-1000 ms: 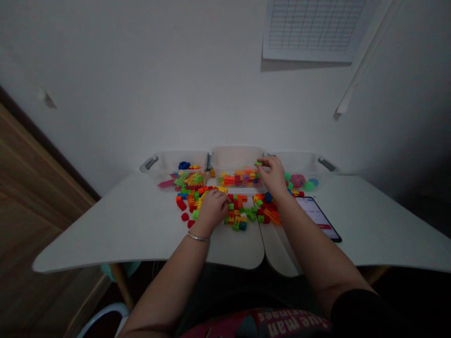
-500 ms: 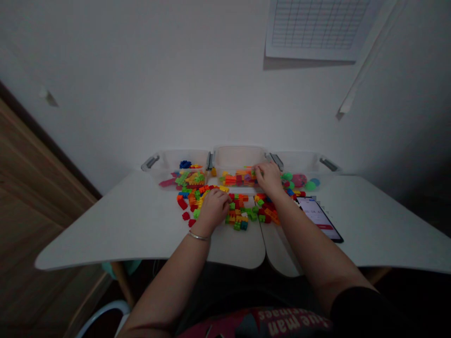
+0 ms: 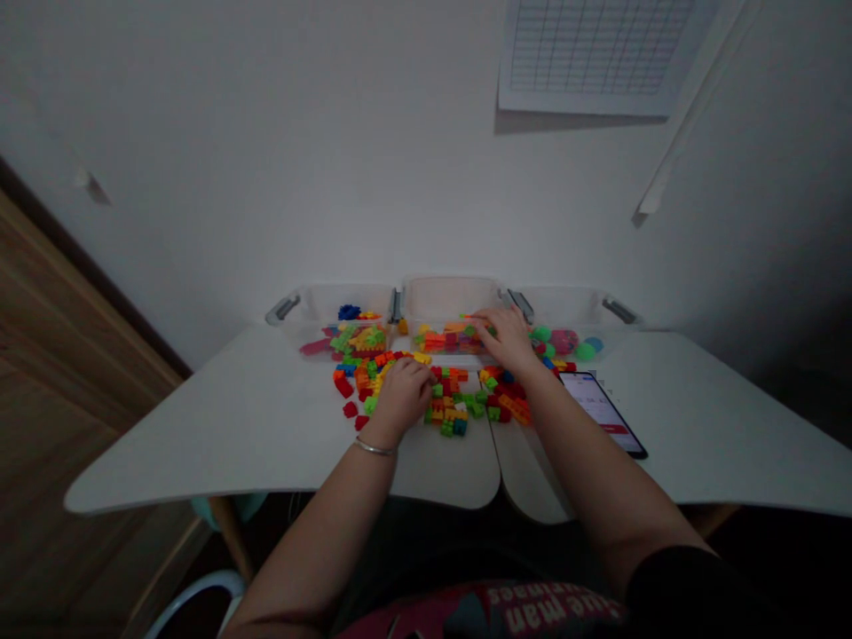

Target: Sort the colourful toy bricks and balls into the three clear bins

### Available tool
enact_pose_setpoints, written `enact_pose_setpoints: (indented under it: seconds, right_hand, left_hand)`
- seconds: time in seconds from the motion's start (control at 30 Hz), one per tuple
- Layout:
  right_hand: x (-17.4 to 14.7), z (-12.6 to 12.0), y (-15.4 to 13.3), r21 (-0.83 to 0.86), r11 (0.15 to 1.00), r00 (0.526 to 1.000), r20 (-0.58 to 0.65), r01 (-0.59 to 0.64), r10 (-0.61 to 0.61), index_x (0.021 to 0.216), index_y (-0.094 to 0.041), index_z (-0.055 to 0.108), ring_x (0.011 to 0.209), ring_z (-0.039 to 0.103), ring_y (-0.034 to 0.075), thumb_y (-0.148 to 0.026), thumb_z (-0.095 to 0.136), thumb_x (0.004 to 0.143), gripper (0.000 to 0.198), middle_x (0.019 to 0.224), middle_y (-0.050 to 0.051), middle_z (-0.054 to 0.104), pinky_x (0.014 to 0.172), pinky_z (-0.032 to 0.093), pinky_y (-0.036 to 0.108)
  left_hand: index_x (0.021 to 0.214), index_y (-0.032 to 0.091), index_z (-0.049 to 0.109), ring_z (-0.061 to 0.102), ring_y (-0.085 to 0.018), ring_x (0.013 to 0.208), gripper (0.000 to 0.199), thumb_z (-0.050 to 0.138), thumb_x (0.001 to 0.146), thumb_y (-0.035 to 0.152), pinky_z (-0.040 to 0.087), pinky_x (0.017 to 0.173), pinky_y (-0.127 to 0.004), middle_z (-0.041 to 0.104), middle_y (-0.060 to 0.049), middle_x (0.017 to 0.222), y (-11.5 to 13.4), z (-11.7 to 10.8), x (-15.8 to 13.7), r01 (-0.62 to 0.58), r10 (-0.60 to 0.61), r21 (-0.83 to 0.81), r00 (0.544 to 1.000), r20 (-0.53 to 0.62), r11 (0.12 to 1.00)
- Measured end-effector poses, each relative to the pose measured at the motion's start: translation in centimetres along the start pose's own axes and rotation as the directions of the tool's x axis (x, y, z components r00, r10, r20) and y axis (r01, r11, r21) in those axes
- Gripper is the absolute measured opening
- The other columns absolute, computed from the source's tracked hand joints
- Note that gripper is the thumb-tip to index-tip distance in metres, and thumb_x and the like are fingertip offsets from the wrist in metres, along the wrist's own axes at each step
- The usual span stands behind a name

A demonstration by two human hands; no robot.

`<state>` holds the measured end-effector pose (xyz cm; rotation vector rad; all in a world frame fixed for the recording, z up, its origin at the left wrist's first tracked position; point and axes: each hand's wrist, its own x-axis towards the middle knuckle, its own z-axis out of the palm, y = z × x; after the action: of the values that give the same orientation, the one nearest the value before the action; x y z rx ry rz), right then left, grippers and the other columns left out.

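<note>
A loose pile of coloured toy building bricks [image 3: 456, 414] lies on the white table. My left hand [image 3: 403, 390], a bangle at its wrist, rests over the pile with fingers curled down; whatever they hold, if anything, is hidden. Over the front wall of the middle clear plastic bin [image 3: 454, 293] reaches my right hand [image 3: 507, 337], fingers stretched out and parted, with nothing visible in them. Orange, red and green bricks [image 3: 436, 341] lie inside that bin, below and left of the right fingertips.
The left bin [image 3: 319, 297] holds yellow, green, pink and blue pieces. In the right bin [image 3: 565, 302] are green, pink and blue round pieces. A phone [image 3: 603, 413] with a lit screen lies right of my right forearm. The wall rises directly behind the bins.
My right hand's fingers have spread and straightened over the middle bin, where they were pinched together before. The left hand stays at the pile almost unmoved.
</note>
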<state>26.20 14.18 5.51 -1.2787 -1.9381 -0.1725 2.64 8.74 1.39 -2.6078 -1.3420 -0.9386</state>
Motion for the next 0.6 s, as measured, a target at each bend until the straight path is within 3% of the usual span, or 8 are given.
enact_pose_setpoints:
  seconds: [0.07,0.13,0.23,0.33,0.6]
  right_hand:
    - [0.2,-0.3,0.3,0.067,0.998,1.000,0.014,0.010,-0.011,0.106,-0.024,0.068,0.111,0.059,0.026,-0.037,0.045,0.093,0.029,0.111,0.007,0.071,0.113,0.021,0.055]
    - [0.4,-0.9,0.4,0.143,0.990,1.000,-0.002,0.021,-0.021,0.106,-0.024,0.068,0.109,0.060,0.025,-0.035,0.046,0.092,0.028,0.111,0.006,0.071,0.110,0.028,0.052]
    - [-0.1,-1.7,-0.3,0.201,0.979,0.991,-0.131,0.042,-0.016,0.099,-0.022,0.069,0.104,0.061,0.024,-0.032,0.046,0.091,0.026,0.105,0.008,0.071,0.099,0.042,0.043]
    - [-1.4,-1.9,-1.6,0.183,0.982,0.974,-0.225,0.047,-0.005,0.089,-0.022,0.070,0.094,0.063,0.023,-0.028,0.046,0.090,0.024,0.094,0.007,0.072,0.091,0.046,0.040]
    - [-6.1,1.1,-2.6,0.055,0.996,0.993,0.084,0.075,-0.080,0.088,-0.021,0.071,0.093,0.063,0.023,-0.021,0.055,0.086,0.016,0.095,0.006,0.073,0.089,0.045,0.038]
  left_hand:
    - [0.080,0.020,0.066,0.053,-0.023,0.092,0.016,0.052,0.080,0.011,0.046,0.088,-0.040,0.068,-0.005,0.086,0.0,0.1,0.0,0.000,0.000,-0.002,1.000,-0.001,1.000]
    - [0.080,0.020,0.066,0.053,-0.023,0.092,0.016,0.052,0.080,0.011,0.046,0.088,-0.040,0.068,-0.005,0.087,-0.1,0.1,0.0,0.003,-0.003,-0.002,1.000,0.000,1.000]
    - [0.081,0.019,0.066,0.053,-0.022,0.093,0.016,0.052,0.080,0.011,0.046,0.089,-0.040,0.068,-0.005,0.087,0.0,0.0,0.1,0.006,-0.006,0.001,1.000,0.003,1.000]
    - [0.080,0.019,0.066,0.053,-0.022,0.092,0.016,0.052,0.080,0.011,0.046,0.088,-0.039,0.068,-0.005,0.087,0.1,-0.1,0.0,0.002,-0.002,0.003,1.000,-0.005,1.000]
    - [0.080,0.019,0.066,0.054,-0.022,0.091,0.017,0.051,0.080,0.010,0.045,0.089,-0.039,0.068,-0.005,0.086,0.3,-0.2,-0.1,-0.007,0.007,0.007,1.000,-0.009,1.000]
